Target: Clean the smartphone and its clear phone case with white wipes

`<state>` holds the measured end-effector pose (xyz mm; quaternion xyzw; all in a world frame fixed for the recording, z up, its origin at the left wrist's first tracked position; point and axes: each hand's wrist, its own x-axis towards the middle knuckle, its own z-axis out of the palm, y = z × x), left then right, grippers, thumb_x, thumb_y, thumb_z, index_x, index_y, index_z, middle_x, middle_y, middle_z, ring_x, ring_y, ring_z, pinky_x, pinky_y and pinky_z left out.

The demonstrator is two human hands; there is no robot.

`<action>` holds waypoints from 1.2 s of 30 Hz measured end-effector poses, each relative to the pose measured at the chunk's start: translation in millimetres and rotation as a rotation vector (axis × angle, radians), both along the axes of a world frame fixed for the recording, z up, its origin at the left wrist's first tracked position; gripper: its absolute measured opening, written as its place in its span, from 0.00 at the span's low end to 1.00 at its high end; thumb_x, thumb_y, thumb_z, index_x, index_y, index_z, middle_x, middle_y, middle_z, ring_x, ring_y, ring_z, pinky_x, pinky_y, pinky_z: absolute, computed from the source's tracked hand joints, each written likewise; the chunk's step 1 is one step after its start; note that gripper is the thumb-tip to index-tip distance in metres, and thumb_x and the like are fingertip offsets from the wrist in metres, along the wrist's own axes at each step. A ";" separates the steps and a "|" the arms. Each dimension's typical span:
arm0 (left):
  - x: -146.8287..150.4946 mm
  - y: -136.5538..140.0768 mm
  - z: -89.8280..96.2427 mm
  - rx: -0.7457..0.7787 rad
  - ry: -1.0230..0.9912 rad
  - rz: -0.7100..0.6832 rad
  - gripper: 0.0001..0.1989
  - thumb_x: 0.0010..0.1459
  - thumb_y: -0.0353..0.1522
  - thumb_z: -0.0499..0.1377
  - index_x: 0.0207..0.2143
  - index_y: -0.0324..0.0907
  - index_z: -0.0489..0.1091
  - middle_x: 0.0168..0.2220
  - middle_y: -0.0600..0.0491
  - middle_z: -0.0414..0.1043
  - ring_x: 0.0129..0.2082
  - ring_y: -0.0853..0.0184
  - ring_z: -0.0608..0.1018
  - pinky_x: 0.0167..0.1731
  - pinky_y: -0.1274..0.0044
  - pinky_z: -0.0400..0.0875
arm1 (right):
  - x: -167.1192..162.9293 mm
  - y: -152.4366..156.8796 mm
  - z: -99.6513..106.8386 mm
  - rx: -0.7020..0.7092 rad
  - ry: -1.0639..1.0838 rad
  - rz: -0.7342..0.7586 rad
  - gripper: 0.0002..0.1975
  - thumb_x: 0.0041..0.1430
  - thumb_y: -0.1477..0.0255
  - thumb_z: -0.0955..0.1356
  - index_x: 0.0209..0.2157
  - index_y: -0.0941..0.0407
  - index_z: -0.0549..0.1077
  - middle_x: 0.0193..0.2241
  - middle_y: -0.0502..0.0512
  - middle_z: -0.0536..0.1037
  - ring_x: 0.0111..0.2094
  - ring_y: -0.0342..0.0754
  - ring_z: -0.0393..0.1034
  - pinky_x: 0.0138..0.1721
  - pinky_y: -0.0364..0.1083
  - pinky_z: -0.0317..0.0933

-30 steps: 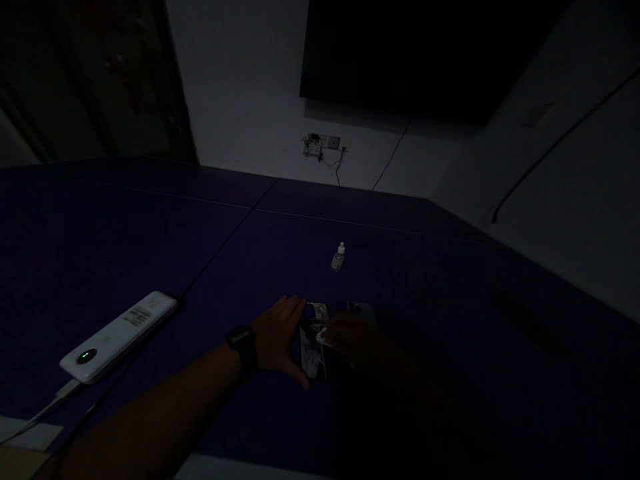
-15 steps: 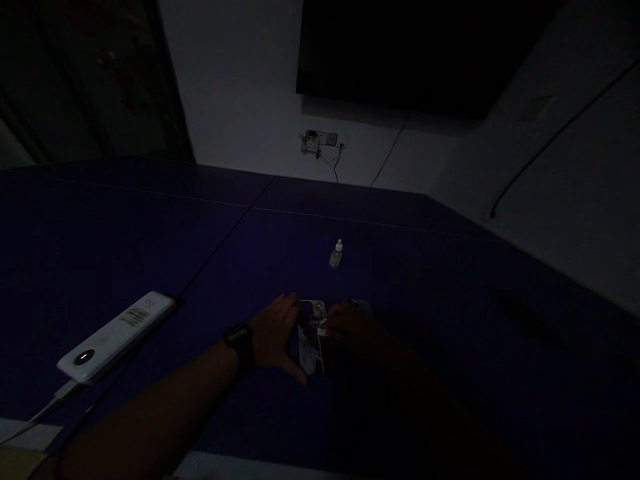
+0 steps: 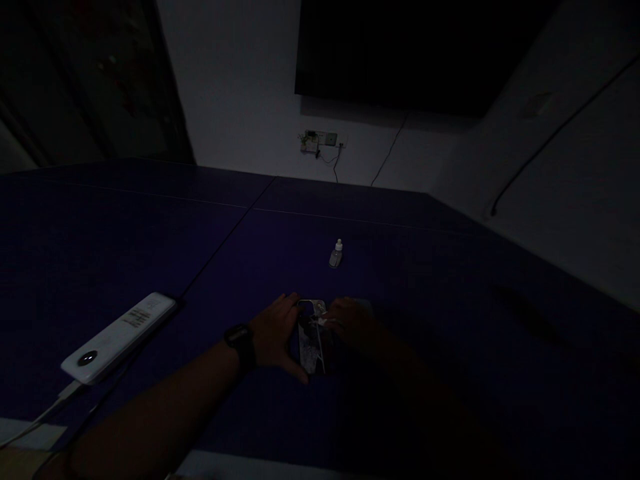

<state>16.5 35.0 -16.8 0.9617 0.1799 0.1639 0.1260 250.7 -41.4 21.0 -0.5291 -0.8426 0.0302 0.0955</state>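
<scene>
A phone case with a camera cutout and a grey-and-white picture lies flat on the dark blue table. Spread along its left side, my left hand spans it, fingers at the top corner and thumb at the bottom one, holding it in place. My right hand is closed over the upper right of the case. Pinched in its fingertips is a small white wipe, pressed against the case near the cutout. A pale-edged flat thing, mostly hidden, lies behind my right hand.
A small clear dropper bottle with a white cap stands beyond the case. At left lies a white power bank with a cable plugged in. The room is very dark; a black screen hangs on the far wall above sockets.
The white wipe and my right fingers have shifted slightly up on the case, showing more of its lower picture. My left hand stays where it was.
</scene>
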 end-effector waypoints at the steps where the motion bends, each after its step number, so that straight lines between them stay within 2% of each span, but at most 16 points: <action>1: -0.1 0.0 -0.5 0.001 -0.009 0.000 0.66 0.34 0.72 0.58 0.62 0.32 0.56 0.65 0.24 0.56 0.66 0.37 0.61 0.64 0.49 0.54 | -3.9 2.1 0.3 0.006 -0.033 -0.010 0.11 0.69 0.77 0.64 0.41 0.58 0.79 0.40 0.59 0.79 0.43 0.52 0.71 0.47 0.52 0.63; 3: -0.4 0.4 -2.3 0.007 -0.029 -0.002 0.66 0.34 0.72 0.58 0.63 0.33 0.55 0.66 0.25 0.55 0.66 0.37 0.61 0.64 0.49 0.55 | -12.2 4.7 0.3 0.008 -0.062 0.007 0.11 0.68 0.78 0.64 0.40 0.59 0.79 0.40 0.60 0.79 0.44 0.53 0.70 0.48 0.53 0.62; 7: -0.6 1.6 -5.8 0.033 -0.037 -0.007 0.67 0.32 0.72 0.58 0.63 0.33 0.55 0.65 0.26 0.56 0.65 0.37 0.63 0.64 0.49 0.56 | -12.8 0.8 1.5 -0.043 -0.023 0.154 0.09 0.67 0.76 0.66 0.38 0.55 0.79 0.38 0.56 0.79 0.44 0.51 0.70 0.48 0.51 0.61; 10: -0.7 2.2 -5.7 0.039 -0.031 -0.009 0.66 0.33 0.72 0.58 0.63 0.34 0.56 0.65 0.27 0.58 0.65 0.37 0.63 0.64 0.49 0.56 | -3.4 -1.5 3.6 -0.029 -0.002 0.056 0.11 0.69 0.76 0.65 0.37 0.55 0.80 0.37 0.55 0.78 0.40 0.50 0.70 0.46 0.50 0.61; 13: -1.2 2.4 -5.0 0.038 -0.025 -0.015 0.66 0.34 0.72 0.58 0.64 0.34 0.55 0.65 0.27 0.57 0.65 0.37 0.63 0.64 0.49 0.55 | -3.8 1.9 2.9 0.026 -0.022 -0.037 0.15 0.70 0.77 0.62 0.36 0.56 0.79 0.36 0.58 0.78 0.41 0.51 0.69 0.46 0.51 0.60; 16: -1.7 2.0 -4.2 0.033 -0.038 -0.013 0.66 0.34 0.72 0.58 0.64 0.34 0.54 0.66 0.27 0.56 0.65 0.37 0.62 0.64 0.49 0.55 | -10.3 4.0 1.4 0.025 -0.021 -0.002 0.13 0.69 0.77 0.63 0.36 0.56 0.79 0.38 0.58 0.78 0.43 0.52 0.68 0.47 0.51 0.60; 20: -1.2 0.5 -0.7 0.019 -0.019 -0.004 0.66 0.33 0.72 0.58 0.63 0.33 0.56 0.65 0.26 0.57 0.66 0.37 0.62 0.64 0.49 0.55 | -4.2 -1.0 5.0 -0.059 0.006 0.095 0.11 0.68 0.75 0.65 0.38 0.55 0.80 0.39 0.55 0.79 0.42 0.50 0.70 0.47 0.51 0.61; 26: 0.0 0.6 1.8 0.021 0.014 -0.003 0.66 0.34 0.72 0.58 0.61 0.31 0.58 0.64 0.24 0.57 0.66 0.37 0.62 0.64 0.49 0.55 | -7.1 1.0 3.6 -0.018 -0.063 0.027 0.13 0.69 0.78 0.62 0.37 0.57 0.79 0.38 0.59 0.79 0.43 0.52 0.70 0.46 0.51 0.61; 32: -1.0 1.9 -2.1 0.050 0.001 -0.008 0.67 0.33 0.72 0.57 0.62 0.30 0.57 0.64 0.22 0.56 0.66 0.37 0.63 0.63 0.49 0.58 | -9.0 -0.1 0.4 -0.072 0.026 0.166 0.08 0.67 0.75 0.67 0.38 0.56 0.80 0.39 0.56 0.79 0.43 0.50 0.71 0.47 0.49 0.62; 36: -1.4 1.9 -2.4 0.058 -0.019 -0.012 0.67 0.32 0.72 0.58 0.62 0.31 0.57 0.64 0.23 0.57 0.65 0.37 0.63 0.63 0.49 0.58 | -3.1 2.4 -0.2 -0.039 0.053 0.021 0.10 0.68 0.77 0.65 0.38 0.57 0.79 0.38 0.57 0.78 0.42 0.50 0.71 0.47 0.50 0.61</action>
